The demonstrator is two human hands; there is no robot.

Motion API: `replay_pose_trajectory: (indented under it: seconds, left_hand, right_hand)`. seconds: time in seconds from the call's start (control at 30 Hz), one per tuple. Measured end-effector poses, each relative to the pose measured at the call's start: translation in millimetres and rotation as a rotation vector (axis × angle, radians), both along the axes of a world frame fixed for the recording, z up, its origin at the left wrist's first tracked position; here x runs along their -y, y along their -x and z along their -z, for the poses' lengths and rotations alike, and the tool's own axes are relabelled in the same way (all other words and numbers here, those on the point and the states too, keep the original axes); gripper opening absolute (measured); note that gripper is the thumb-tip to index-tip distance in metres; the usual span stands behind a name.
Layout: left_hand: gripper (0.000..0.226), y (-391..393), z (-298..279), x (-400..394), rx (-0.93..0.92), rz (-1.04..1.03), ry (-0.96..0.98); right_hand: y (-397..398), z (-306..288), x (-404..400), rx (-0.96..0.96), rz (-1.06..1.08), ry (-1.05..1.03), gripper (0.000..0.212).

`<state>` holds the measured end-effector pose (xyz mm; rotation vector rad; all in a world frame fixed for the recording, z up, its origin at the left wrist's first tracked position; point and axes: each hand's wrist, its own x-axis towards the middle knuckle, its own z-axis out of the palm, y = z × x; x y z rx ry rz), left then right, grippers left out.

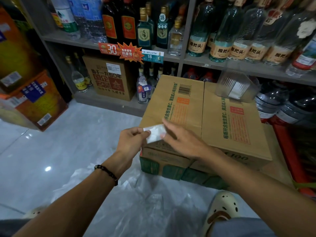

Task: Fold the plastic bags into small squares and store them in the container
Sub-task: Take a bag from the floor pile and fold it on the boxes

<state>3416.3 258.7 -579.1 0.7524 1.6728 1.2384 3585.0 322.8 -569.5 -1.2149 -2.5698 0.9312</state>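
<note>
Folded plastic bag (154,133): small white rectangle, held above the cardboard box's (196,117) near-left corner. Left hand (132,141) pinches its left edge; right hand (179,137) touches its right edge, fingers nearly straight. Clear container (236,88): on the box's far-right edge.

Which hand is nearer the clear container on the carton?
Right. The right hand is at the folded bag, below-left of the clear container; the left hand pinches the bag farther left.
</note>
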Motion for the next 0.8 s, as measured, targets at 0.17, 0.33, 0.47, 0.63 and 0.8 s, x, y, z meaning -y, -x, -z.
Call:
replay_pose_trajectory:
  seconds: [0.17,0.33,0.47,0.63,0.8]
  left_hand:
    - [0.03,1,-21,-7,0.047,0.094,-0.077]
    - [0.016,-18,-38,-24,0.035,0.176,-0.092]
    - [0.01,-39,-45,-42,-0.1,0.259,-0.05]
    - [0.02,-75,-50,-91,-0.33,0.417,-0.15]
    - [0.062,-118,-45,-178,-0.806,0.524,-0.266]
  right_hand:
    - [-5,-22,-14,-0.446,0.375,0.509,0.047]
    - [-24,-32,-19,-0.604,0.47,0.688,0.014]
    - [-51,-37,-32,-0.558,0.649,0.603,0.009]
    - [-115,-49,-63,-0.564,0.863,0.388,0.009]
    - [-179,-61,-98,-0.56,0.942,0.186,0.015]
